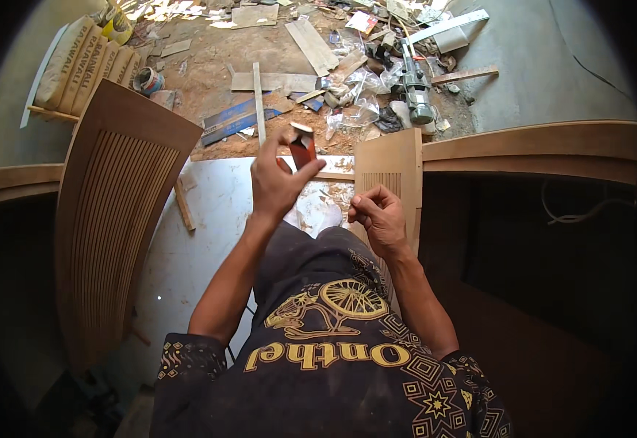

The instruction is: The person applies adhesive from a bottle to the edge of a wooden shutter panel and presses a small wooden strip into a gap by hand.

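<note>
My left hand (pixel 276 182) is raised in front of me, its fingers closed round a small red box (pixel 301 152). The box's upper end is pale and looks open; its contents cannot be made out. To the right, my right hand (pixel 381 223) is closed in a pinch, thumb against fingertips. Whatever it may hold is too small or hidden to name. Behind and below this hand stands a brown slatted wooden panel (pixel 388 157).
A large slatted wooden panel (pixel 125 146) leans at the left. Beneath me lies a white board (pixel 209 219) with wood shavings. Beyond are a blue handsaw (pixel 242 119), planks, plastic scraps, a grey-green power tool (pixel 417 95), stacked paper sacks (pixel 77 66) and a paint tin (pixel 147 80).
</note>
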Action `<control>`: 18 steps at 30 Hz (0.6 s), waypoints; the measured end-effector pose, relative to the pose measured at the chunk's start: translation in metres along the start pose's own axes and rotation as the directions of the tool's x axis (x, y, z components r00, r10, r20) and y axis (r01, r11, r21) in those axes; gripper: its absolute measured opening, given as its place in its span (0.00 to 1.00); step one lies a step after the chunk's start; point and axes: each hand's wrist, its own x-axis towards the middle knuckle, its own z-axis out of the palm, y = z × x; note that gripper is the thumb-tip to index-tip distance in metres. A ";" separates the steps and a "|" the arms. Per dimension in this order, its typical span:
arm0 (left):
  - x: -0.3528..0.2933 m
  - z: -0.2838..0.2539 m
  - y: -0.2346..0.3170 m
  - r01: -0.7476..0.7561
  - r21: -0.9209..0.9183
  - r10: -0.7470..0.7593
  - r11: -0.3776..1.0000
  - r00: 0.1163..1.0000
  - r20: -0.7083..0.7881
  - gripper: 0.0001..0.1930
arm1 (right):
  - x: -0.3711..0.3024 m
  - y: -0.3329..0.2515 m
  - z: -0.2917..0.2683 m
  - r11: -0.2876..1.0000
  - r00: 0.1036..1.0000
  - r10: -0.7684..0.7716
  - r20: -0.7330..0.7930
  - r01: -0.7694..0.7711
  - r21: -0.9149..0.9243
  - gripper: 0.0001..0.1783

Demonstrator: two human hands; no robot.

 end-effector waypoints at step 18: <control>0.021 0.064 0.125 0.349 -0.616 0.057 0.706 0.839 0.541 0.65 | 0.015 -0.136 0.013 0.571 0.913 -0.265 0.310 0.408 -0.713 0.15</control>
